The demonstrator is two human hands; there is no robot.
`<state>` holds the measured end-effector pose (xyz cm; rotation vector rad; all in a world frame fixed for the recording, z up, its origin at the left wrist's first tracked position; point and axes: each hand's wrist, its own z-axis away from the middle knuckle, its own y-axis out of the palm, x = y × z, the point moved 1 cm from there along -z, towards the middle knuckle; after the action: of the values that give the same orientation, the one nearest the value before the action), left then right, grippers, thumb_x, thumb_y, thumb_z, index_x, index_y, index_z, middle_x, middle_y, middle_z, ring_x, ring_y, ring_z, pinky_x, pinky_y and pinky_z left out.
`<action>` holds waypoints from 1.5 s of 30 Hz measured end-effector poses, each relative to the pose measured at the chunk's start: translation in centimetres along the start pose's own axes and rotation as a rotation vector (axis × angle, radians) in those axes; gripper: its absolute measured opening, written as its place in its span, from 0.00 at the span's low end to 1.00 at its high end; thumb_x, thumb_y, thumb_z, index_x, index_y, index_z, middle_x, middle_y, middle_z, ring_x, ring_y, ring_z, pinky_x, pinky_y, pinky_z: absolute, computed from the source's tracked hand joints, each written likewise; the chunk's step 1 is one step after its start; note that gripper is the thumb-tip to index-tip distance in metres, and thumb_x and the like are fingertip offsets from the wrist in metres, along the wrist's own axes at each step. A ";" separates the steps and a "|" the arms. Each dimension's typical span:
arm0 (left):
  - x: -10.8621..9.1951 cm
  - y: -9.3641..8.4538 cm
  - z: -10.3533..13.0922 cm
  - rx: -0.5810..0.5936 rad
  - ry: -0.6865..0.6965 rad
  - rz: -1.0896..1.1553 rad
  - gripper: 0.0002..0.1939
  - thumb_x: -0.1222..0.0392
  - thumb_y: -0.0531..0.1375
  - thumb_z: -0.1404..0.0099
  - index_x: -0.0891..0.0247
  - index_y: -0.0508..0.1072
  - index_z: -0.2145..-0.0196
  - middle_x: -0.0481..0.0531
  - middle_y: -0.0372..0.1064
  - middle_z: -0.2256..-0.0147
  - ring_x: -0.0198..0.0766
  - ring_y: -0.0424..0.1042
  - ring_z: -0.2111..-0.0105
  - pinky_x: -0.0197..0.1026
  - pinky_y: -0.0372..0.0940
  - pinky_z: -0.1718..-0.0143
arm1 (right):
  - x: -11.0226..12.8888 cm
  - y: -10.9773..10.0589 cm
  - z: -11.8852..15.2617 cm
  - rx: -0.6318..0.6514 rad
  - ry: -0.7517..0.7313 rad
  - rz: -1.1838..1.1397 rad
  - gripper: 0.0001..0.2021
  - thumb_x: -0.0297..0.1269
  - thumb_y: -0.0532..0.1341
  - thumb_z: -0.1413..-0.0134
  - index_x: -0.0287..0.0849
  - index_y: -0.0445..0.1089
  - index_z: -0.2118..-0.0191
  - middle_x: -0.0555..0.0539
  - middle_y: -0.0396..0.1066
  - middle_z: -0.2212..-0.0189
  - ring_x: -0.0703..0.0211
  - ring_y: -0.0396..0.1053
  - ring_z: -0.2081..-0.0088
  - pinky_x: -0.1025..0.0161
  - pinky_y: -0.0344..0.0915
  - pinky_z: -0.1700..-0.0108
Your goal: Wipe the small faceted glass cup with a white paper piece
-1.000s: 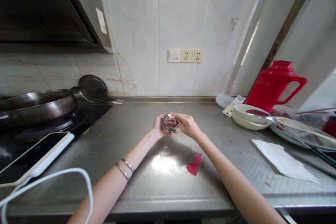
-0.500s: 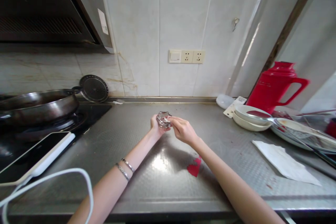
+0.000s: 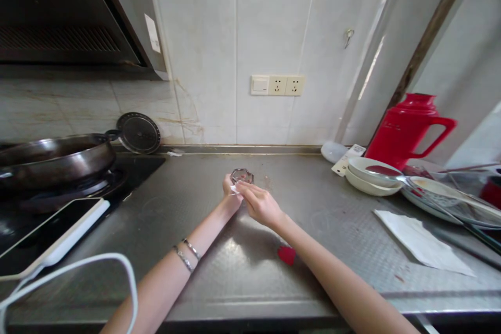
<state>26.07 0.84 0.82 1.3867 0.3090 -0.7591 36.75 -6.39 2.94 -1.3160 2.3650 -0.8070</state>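
Above the middle of the steel counter, my left hand [image 3: 229, 191] is closed around a small clear glass cup [image 3: 240, 173] with a faceted rim. The cup's mouth faces up and towards me; its lower part is hidden by my hands. My right hand [image 3: 259, 205] pinches a small white tissue [image 3: 235, 188] at the near side of the cup. Whether the tissue touches the cup's wall I cannot tell. A red patch [image 3: 286, 255] shows on the counter beside my right forearm.
At left are a dark pan [image 3: 58, 159] on the stove, a phone [image 3: 55, 237] and a white cable [image 3: 131, 276]. On the right stand stacked bowls [image 3: 371, 188], a red thermos [image 3: 403, 130], a plate with utensils [image 3: 465, 211] and a white paper sheet [image 3: 425, 242].
My right hand has moved left and slightly down, from the cup's right rim to its near side, with the tissue now showing more. My left hand still holds the cup.
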 end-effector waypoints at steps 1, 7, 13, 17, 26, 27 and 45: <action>0.2 0.0 0.4 -0.016 0.053 0.006 0.13 0.55 0.48 0.35 0.62 0.66 0.71 0.48 0.67 0.80 0.35 0.70 0.78 0.36 0.64 0.73 | 0.1 0.0 0.0 -0.006 -0.012 0.001 0.22 0.19 0.48 0.47 0.37 0.64 0.47 0.36 0.73 0.53 0.53 0.68 0.46 0.55 0.69 0.47; 1.6 0.7 1.8 0.016 0.184 -0.042 0.05 0.63 0.52 0.37 0.61 0.68 0.64 0.49 0.71 0.77 0.36 0.71 0.78 0.37 0.65 0.74 | -0.3 -0.3 -0.1 -0.010 0.036 -0.012 0.25 0.20 0.48 0.46 0.39 0.62 0.44 0.37 0.71 0.50 0.54 0.66 0.44 0.55 0.67 0.45; 1.2 1.6 1.6 0.056 0.040 -0.233 0.13 0.57 0.48 0.35 0.65 0.70 0.67 0.49 0.67 0.84 0.37 0.65 0.87 0.37 0.57 0.87 | -2.3 -1.6 -0.3 -0.089 0.160 -0.136 0.19 0.25 0.49 0.41 0.44 0.66 0.48 0.42 0.73 0.53 0.56 0.70 0.49 0.57 0.68 0.49; 0.1 1.8 2.0 0.147 -0.080 -0.293 0.22 0.50 0.47 0.36 0.71 0.72 0.62 0.61 0.74 0.75 0.47 0.72 0.83 0.40 0.59 0.88 | -4.8 -3.6 -0.2 -0.347 0.530 -0.131 0.14 0.37 0.49 0.38 0.42 0.72 0.57 0.44 0.76 0.65 0.57 0.72 0.65 0.62 0.67 0.60; -1.1 1.8 2.0 0.314 -0.181 -0.278 0.29 0.43 0.42 0.35 0.71 0.70 0.58 0.68 0.75 0.68 0.51 0.74 0.79 0.42 0.61 0.88 | -7.9 -3.4 0.3 -0.295 0.834 -0.492 0.17 0.47 0.56 0.49 0.38 0.73 0.65 0.47 0.72 0.73 0.58 0.67 0.70 0.64 0.62 0.66; -1.1 1.8 2.1 0.326 -0.188 -0.280 0.31 0.42 0.41 0.35 0.71 0.70 0.59 0.68 0.75 0.68 0.51 0.74 0.79 0.41 0.61 0.88 | -7.8 -3.2 0.2 -0.253 0.847 -0.560 0.16 0.47 0.57 0.51 0.38 0.73 0.66 0.47 0.72 0.73 0.58 0.67 0.70 0.64 0.63 0.66; -1.1 1.4 1.9 0.377 -0.270 -0.298 0.36 0.35 0.41 0.37 0.70 0.69 0.55 0.63 0.74 0.74 0.54 0.74 0.79 0.44 0.63 0.87 | -4.6 -3.9 -0.7 0.159 0.982 -1.281 0.13 0.38 0.66 0.56 0.34 0.73 0.64 0.47 0.72 0.75 0.65 0.67 0.77 0.65 0.64 0.69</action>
<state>25.77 -0.61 2.93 1.5843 0.1652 -1.2885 41.42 -3.88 5.88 -2.7861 1.5105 -2.3194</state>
